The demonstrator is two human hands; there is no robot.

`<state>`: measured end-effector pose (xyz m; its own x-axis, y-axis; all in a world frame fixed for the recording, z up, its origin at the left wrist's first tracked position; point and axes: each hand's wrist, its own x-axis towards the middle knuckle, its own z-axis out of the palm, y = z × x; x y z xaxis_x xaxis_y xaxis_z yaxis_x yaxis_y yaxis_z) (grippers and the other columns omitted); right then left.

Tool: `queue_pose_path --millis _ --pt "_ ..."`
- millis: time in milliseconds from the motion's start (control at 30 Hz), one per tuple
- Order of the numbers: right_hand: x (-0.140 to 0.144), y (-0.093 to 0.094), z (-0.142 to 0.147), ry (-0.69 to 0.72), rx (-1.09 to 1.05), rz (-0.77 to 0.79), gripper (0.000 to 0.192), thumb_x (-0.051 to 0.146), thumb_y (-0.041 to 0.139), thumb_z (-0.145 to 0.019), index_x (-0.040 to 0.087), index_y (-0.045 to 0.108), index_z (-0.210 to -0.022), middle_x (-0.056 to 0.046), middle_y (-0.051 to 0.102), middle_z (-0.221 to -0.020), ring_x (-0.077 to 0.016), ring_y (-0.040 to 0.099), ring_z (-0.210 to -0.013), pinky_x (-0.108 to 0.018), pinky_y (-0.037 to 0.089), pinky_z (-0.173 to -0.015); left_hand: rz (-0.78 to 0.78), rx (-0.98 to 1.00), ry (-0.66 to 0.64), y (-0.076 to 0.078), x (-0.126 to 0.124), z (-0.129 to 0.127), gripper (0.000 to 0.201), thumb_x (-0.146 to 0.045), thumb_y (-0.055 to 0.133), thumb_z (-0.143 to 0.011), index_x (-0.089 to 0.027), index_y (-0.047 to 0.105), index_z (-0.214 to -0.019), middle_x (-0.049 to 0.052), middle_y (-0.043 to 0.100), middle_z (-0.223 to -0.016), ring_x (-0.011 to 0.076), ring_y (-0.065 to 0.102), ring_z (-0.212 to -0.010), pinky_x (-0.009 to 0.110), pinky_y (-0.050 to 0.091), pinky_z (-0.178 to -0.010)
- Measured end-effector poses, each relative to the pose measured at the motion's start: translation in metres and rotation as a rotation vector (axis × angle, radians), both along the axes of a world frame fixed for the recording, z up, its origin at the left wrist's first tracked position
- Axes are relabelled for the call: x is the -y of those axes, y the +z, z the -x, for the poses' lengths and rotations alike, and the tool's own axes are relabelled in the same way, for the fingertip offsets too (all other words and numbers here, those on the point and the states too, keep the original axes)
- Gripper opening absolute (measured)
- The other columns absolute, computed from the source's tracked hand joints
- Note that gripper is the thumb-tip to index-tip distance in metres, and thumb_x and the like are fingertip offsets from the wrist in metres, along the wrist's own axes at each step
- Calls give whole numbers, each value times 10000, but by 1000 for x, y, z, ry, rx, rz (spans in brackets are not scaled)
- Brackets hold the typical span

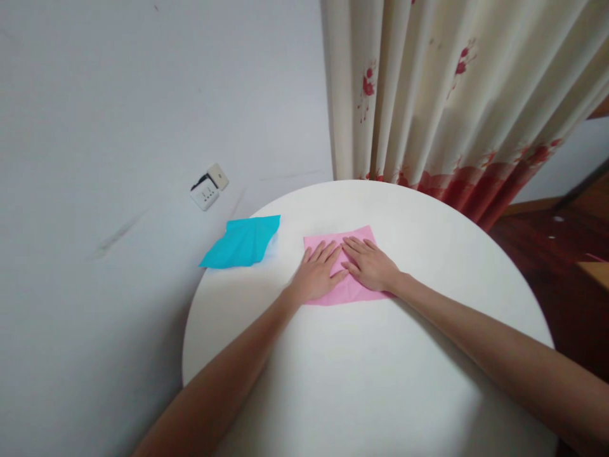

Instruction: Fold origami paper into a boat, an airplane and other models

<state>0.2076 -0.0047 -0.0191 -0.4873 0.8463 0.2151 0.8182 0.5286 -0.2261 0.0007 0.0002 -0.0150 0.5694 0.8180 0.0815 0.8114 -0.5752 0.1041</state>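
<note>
A pink sheet of paper point(345, 293) lies flat on the round white table point(361, 381), with faint creases near its lower edge. My left hand point(318, 271) rests palm down on its left part, fingers stretched out. On its right part lies my right hand point(370, 261), also flat with the fingers extended. The two thumbs almost meet near the middle of the sheet. Both hands cover much of the paper. Farther left, a creased blue sheet point(245, 241) sits at the table's edge, its left corner reaching past the rim.
A pale wall point(118, 114) with a power socket point(205, 194) runs along the left of the table. Behind the table hangs a cream curtain point(419, 82) with red flowers and a red lower band. Dark wooden floor point(533, 247) shows at the right.
</note>
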Motion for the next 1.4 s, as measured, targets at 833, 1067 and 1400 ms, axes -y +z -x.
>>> queue_pose_path --millis 833,1067,1400 --pt "12 -2 -16 29 -21 14 627 506 353 -1042 144 394 -1552 -150 342 -1622 -297 281 -1518 -549 244 -1232 119 179 -8 7 16 15 607 -438 511 -990 -231 382 -1546 73 370 -1624 253 257 -1537 491 201 -1259" --pt "14 4 -18 80 -21 52 708 563 380 -1023 132 326 -1583 -166 317 -1630 -297 263 -1525 -535 227 -1240 125 190 -16 10 22 10 655 -470 524 -981 -247 335 -1567 84 371 -1620 245 255 -1538 514 118 -1271" --pt "18 9 -18 110 9 73 784 643 383 -997 108 353 -1570 -191 295 -1634 -318 260 -1524 -542 214 -1237 138 127 -99 8 20 14 678 -491 457 -1011 -205 262 -1594 85 276 -1658 227 179 -1559 494 110 -1270"
